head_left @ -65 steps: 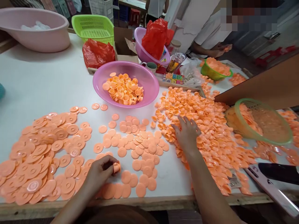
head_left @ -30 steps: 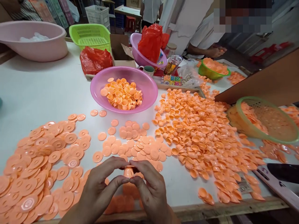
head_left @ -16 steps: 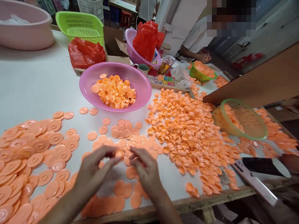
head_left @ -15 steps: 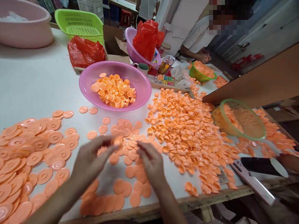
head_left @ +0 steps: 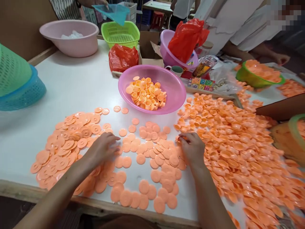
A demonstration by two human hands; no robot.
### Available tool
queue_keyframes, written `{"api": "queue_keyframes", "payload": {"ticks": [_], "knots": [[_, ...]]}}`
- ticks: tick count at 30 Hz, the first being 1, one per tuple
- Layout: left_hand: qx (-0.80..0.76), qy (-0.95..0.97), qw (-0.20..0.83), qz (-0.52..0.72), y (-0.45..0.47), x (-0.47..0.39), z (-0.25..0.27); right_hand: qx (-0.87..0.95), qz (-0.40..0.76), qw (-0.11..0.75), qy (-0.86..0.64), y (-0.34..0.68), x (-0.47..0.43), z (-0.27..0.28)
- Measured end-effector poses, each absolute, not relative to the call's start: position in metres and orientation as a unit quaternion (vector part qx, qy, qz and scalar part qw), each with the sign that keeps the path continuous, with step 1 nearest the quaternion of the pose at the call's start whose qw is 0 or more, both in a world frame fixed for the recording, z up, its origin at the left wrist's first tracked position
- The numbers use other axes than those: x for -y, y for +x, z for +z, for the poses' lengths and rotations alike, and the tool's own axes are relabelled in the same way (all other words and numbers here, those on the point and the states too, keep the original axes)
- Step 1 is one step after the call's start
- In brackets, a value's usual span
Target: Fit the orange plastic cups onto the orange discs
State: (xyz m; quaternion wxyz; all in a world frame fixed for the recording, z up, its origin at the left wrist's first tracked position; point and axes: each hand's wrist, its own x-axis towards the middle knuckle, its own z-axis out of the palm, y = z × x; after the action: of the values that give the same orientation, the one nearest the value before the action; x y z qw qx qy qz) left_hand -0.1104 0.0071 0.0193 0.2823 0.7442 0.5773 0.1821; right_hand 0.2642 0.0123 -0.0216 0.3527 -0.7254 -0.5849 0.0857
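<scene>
My left hand (head_left: pixel 105 148) hovers at the right edge of a heap of flat orange plastic discs (head_left: pixel 69 144). Its fingers are stretched out and slightly blurred, and I see nothing in them. With its fingertips pinched together, my right hand (head_left: pixel 193 148) is at the left edge of a wide pile of small orange plastic cups (head_left: pixel 228 133). A small orange cup (head_left: pixel 178 139) shows at those fingertips, partly hidden. Between my hands lie many smaller orange discs (head_left: pixel 144 148), some overlapping. Beyond them stands a pink basin (head_left: pixel 173 86) with joined cup-and-disc pieces (head_left: pixel 147 93) in it.
A pale pink tub (head_left: pixel 71 44), a green basket (head_left: pixel 121 33), a red bag (head_left: pixel 124 58) and a purple basin (head_left: pixel 164 41) stand along the back. Stacked baskets (head_left: pixel 19 82) are at left. Another person's hand holds a blue basket (head_left: pixel 114 12); someone in white stands at right.
My hands have moved apart: the left toward the disc heap, the right to the cup pile. The orange piece earlier in my left fingers no longer shows there. The view has turned left.
</scene>
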Motion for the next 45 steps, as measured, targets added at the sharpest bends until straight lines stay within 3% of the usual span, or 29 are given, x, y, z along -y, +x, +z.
{"api": "queue_keyframes", "payload": {"ticks": [3, 6, 9, 15, 18, 21, 29, 36, 45], "knots": [[-0.569, 0.755, 0.27, 0.182, -0.123, 0.013, -0.007, 0.492, 0.19, 0.417, -0.74, 0.25, 0.001, -0.01], [-0.567, 0.76, 0.255, 0.189, -0.126, 0.013, -0.008, 0.457, 0.289, 0.427, -0.725, 0.225, 0.023, 0.002], [-0.594, 0.727, 0.277, 0.205, -0.122, 0.016, 0.002, 0.473, 0.355, 0.41, -0.694, 0.196, 0.047, 0.01], [-0.596, 0.637, 0.468, 0.143, -0.075, 0.049, 0.013, 0.437, 0.489, 0.351, -0.668, 0.152, 0.078, 0.01], [-0.599, 0.69, 0.401, 0.069, -0.052, 0.062, 0.007, 0.417, 0.527, 0.32, -0.668, 0.14, 0.085, 0.003], [-0.608, 0.716, 0.34, 0.047, -0.047, 0.069, 0.001, 0.429, 0.524, 0.292, -0.675, 0.134, 0.089, -0.004], [-0.576, 0.7, 0.414, 0.081, -0.049, 0.082, -0.015, 0.523, 0.455, 0.268, -0.669, 0.114, 0.092, -0.013], [-0.55, 0.637, 0.524, 0.133, -0.05, 0.071, 0.005, 0.574, 0.403, 0.251, -0.668, 0.108, 0.098, -0.011], [-0.569, 0.663, 0.437, 0.214, -0.033, 0.089, -0.016, 0.574, 0.402, 0.251, -0.667, 0.104, 0.107, -0.013]]}}
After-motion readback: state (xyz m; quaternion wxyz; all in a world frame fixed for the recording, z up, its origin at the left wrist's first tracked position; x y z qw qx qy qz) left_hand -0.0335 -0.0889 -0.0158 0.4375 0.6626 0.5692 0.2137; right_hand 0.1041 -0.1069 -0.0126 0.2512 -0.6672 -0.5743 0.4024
